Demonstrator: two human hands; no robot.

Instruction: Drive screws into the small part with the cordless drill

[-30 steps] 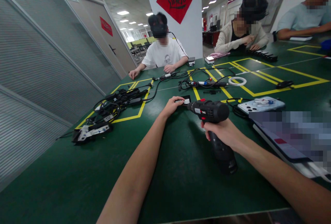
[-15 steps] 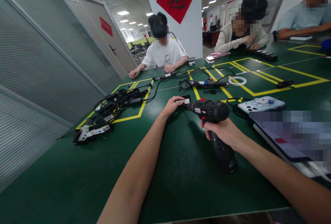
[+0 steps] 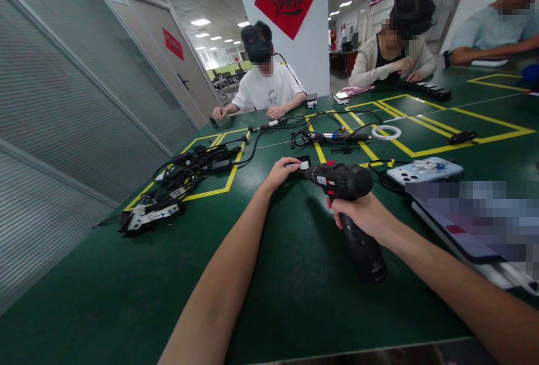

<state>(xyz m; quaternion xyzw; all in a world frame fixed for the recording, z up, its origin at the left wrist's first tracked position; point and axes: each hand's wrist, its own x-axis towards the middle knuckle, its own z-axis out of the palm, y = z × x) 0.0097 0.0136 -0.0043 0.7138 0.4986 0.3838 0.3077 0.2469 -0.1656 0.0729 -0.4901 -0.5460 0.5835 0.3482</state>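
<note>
My right hand (image 3: 360, 212) is wrapped around the grip of a black cordless drill (image 3: 343, 179) with red details. The drill lies level, its chuck pointing left and away from me. At its nose sits a small white block (image 3: 304, 165) on a flat black piece (image 3: 304, 159) on the table. My left hand (image 3: 283, 174) pinches the white block from the left side, fingertips close to the chuck. Whether a bit touches the block is hidden by the small scale.
Tangled black cables (image 3: 202, 163) lie at left, with a black-and-white strip (image 3: 151, 216) before them. Beyond the drill are a pen-shaped tool (image 3: 341, 137) and a white ring (image 3: 386, 132). A phone (image 3: 425, 169) and laptop (image 3: 458, 224) sit at right. People sit across the table.
My hands, the drill and the white block look the same. Across the table, the person in white has lifted one hand slightly, and a small dark object now shows beneath it.
</note>
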